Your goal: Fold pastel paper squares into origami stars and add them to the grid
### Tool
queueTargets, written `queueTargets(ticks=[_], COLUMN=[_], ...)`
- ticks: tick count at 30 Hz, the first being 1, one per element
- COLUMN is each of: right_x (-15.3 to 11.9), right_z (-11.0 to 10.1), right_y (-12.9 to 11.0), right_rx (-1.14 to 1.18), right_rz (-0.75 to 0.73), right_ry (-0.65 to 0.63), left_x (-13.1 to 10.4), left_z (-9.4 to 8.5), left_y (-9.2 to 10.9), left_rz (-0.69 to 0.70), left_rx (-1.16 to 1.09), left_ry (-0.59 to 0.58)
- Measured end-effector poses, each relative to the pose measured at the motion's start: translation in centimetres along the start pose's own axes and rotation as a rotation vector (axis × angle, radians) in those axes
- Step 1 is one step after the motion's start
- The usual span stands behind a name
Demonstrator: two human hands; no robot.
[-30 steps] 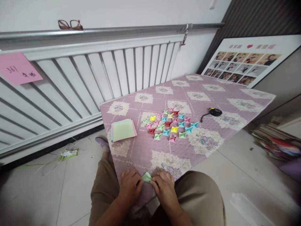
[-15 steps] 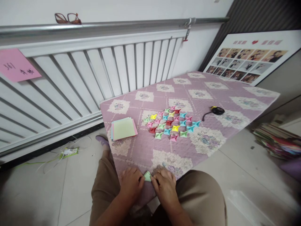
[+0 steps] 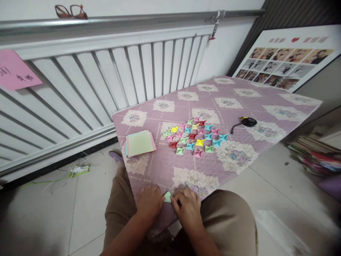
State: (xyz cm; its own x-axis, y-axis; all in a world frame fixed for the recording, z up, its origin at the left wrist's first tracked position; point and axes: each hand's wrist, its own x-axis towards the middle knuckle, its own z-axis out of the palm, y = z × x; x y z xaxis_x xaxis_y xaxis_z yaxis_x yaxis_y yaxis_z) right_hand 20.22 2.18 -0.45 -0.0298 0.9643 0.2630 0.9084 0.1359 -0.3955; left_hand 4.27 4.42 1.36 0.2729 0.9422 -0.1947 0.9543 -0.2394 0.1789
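Between my two hands, at the near corner of the table, lies a small folded piece of light green paper (image 3: 167, 197). My left hand (image 3: 150, 202) is closed at its left side, the fingertips pinching that edge. On the opposite edge my right hand (image 3: 187, 206) also pinches, its fingers curled. Farther up the cloth stand several small folded paper shapes (image 3: 199, 142) in pink, yellow, blue, green and red, set out in slanting rows. To their left is a stack of square paper sheets (image 3: 140, 144), pale yellow-green on top with pink and blue edges below.
A purple flowered cloth covers the table (image 3: 160, 170). A black tape measure (image 3: 248, 122) lies at right. Behind is a white radiator (image 3: 106, 74) under a pipe, with glasses (image 3: 70, 11) resting on top. A photo board (image 3: 286, 58) leans at the back right. A power strip (image 3: 80, 170) lies on the floor.
The view has tilted slightly downward, so the background sits higher. Both hands stay on the green paper, with hardly any visible movement.
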Motion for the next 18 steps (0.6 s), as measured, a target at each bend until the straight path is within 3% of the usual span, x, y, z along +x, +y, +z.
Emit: queueTargets(ticks=[18], right_x=[-0.1], right_z=[0.4], right_y=[0.0], right_rx=[0.009], right_rz=[0.037], right_ry=[-0.022], left_x=[0.7], left_z=[-1.3], left_y=[0.3], left_rz=[0.024], left_rx=[0.026], left_ry=[-0.105])
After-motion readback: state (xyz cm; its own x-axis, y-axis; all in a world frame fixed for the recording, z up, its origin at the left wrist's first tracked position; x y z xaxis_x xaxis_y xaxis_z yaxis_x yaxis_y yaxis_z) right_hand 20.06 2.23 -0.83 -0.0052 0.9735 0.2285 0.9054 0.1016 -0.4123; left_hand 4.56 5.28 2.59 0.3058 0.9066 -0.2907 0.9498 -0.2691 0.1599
